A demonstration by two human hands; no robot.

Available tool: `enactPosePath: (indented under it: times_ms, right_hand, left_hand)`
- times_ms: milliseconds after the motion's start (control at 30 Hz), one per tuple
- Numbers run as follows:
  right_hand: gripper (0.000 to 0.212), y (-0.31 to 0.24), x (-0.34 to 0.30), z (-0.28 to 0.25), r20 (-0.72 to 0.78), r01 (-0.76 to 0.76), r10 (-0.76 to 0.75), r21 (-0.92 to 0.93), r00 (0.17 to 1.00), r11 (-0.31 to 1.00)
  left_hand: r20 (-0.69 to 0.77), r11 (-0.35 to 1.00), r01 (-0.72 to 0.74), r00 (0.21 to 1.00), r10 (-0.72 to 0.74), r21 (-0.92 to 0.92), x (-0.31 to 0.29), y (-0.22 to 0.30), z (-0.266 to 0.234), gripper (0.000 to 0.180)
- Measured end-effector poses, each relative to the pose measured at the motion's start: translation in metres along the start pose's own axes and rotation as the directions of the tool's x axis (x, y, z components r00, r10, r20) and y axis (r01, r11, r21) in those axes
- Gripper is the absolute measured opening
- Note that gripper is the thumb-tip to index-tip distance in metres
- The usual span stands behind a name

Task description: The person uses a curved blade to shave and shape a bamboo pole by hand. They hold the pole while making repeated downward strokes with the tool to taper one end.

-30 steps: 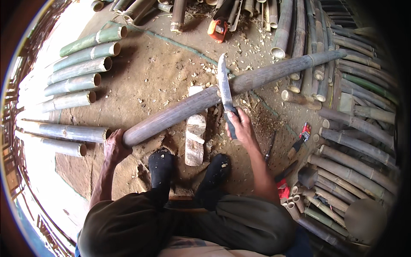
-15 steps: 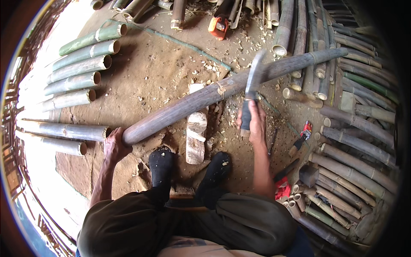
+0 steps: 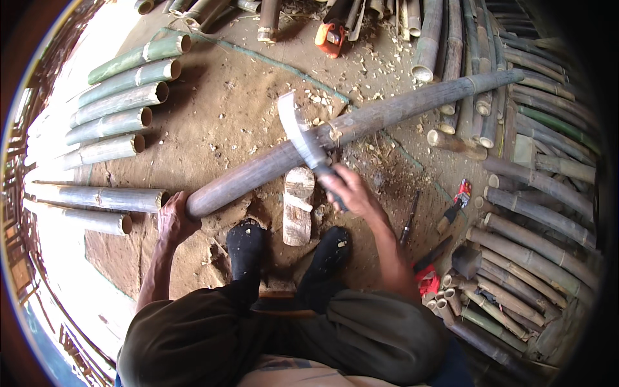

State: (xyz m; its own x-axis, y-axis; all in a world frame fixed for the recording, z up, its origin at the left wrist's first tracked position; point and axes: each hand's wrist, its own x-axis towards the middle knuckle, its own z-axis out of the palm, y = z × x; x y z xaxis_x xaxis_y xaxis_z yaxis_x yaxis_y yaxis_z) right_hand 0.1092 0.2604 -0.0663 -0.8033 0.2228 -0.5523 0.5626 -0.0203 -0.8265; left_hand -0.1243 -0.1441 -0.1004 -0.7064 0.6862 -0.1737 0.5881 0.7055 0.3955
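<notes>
A long grey-brown bamboo pole (image 3: 248, 178) slants from lower left to upper right, lying across a short wooden block (image 3: 298, 222) near my feet. My left hand (image 3: 175, 216) is closed round the pole's near left end. In my right hand (image 3: 350, 192) is a machete (image 3: 298, 132) with a curved blade and dark handle, gripped by that handle. The blade passes over the pole left of its ringed joint, its tip toward the upper left. Whether the edge touches the bamboo I cannot tell; the blade is partly blurred.
Several cut green bamboo lengths (image 3: 122, 99) lie at left. Stacked bamboo (image 3: 535, 216) fills the right side. An orange-handled saw (image 3: 329, 40) rests at the back. Near the right stack are a tool with a wooden handle (image 3: 446, 219) and a hammer head (image 3: 465, 261). Chips litter the ground.
My right hand has brought the machete left and slightly down, its blade turning from upright to leaning left over the pole. The left hand and the pole have barely moved.
</notes>
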Motion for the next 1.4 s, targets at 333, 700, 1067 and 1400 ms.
enactPosePath:
  times_ms: [333,700,1067,1400]
  right_hand:
    - [0.038,0.004,0.002,-0.033,-0.517,0.288,-0.015,0.454,0.856,0.843]
    - [0.042,0.012,-0.001,-0.025,-0.565,0.354,-0.025,0.481,0.825,0.802]
    - [0.033,0.003,0.001,-0.019,-0.423,0.345,-0.173,0.374,0.889,0.861]
    - [0.041,-0.012,0.003,-0.012,-0.193,0.138,-0.095,0.225,0.977,0.965]
  left_hand:
    - [-0.023,1.0,-0.015,1.0,0.015,-0.017,-0.004,-0.008,0.0,0.039]
    - [-0.002,1.0,-0.004,1.0,0.004,-0.016,0.001,0.002,-0.005,0.04]
    - [-0.009,1.0,0.001,1.0,-0.001,-0.016,-0.001,0.002,-0.006,0.043]
    - [-0.009,1.0,-0.003,1.0,0.003,-0.03,-0.002,0.003,-0.007,0.044]
